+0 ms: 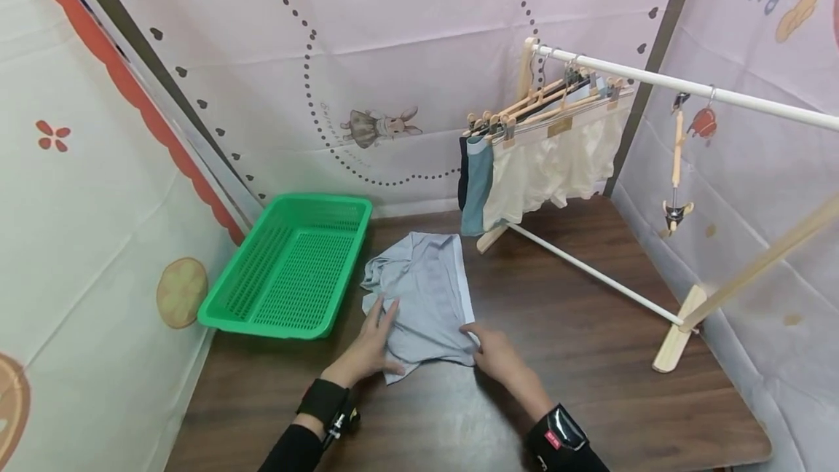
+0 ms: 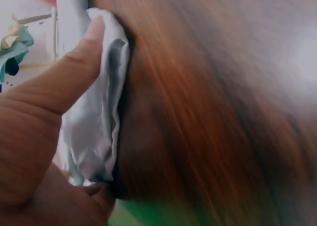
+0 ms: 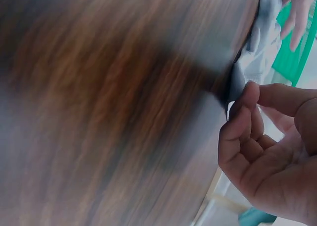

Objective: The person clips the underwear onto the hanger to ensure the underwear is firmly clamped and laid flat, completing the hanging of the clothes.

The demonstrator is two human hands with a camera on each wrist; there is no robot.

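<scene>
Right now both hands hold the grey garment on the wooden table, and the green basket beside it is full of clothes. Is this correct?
Not quite. The green basket holds nothing; the head view shows its bare mesh floor. The rest stands: the left hand and the right hand hold the grey garment on the wooden table.

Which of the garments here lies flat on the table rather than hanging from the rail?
The light grey-blue garment beside the green basket, with the left hand and right hand at its near edge. The cream garments and teal one hang on hangers.
</scene>
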